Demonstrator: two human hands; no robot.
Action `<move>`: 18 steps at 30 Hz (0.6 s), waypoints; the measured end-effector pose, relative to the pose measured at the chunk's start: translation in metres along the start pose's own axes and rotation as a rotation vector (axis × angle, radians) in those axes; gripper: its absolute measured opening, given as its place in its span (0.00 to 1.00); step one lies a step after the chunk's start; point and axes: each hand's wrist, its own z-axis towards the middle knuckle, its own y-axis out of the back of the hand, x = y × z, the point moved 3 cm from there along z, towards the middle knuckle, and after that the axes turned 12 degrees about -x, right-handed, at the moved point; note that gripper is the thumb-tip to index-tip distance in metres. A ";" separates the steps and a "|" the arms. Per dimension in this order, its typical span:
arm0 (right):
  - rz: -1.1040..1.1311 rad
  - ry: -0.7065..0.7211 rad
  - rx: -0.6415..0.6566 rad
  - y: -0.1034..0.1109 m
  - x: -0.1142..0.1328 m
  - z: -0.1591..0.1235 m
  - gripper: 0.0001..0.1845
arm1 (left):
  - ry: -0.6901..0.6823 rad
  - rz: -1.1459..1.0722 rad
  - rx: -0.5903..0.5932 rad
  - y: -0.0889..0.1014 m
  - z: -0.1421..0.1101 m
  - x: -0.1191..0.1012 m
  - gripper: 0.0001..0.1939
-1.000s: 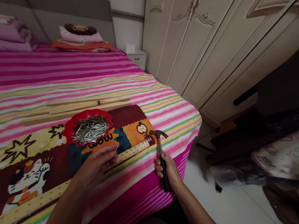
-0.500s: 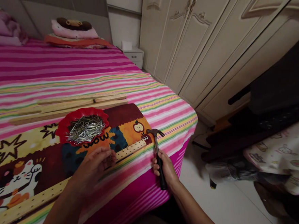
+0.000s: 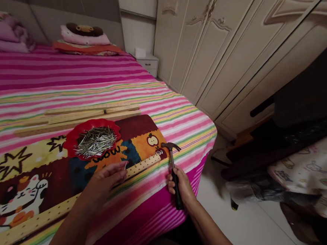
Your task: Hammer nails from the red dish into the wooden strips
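Now the left hand (image 3: 107,177) pinches a nail (image 3: 125,165) jutting from its fingers (image 3: 118,165), the right hand (image 3: 182,182) gripping a hammer (image 3: 172,161).

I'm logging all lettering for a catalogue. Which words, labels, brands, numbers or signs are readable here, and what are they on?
"WOW": on the mat, beside the bowl.
White cloth: marks too blurred to read.
Hammer: no lettering I can make out.

Dim lt., R side in dk. shadow, edges stretched, slight glint on nails (image 3: 97,141).
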 end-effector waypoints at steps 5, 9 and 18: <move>-0.006 0.004 -0.003 0.000 0.000 0.000 0.15 | -0.045 0.027 -0.022 0.008 0.009 0.005 0.19; -0.007 0.003 -0.007 0.000 0.000 0.000 0.15 | -0.169 0.090 -0.059 0.007 0.007 -0.002 0.19; -0.005 -0.012 -0.009 -0.002 0.002 -0.004 0.15 | -0.209 0.067 -0.189 -0.012 0.004 -0.007 0.18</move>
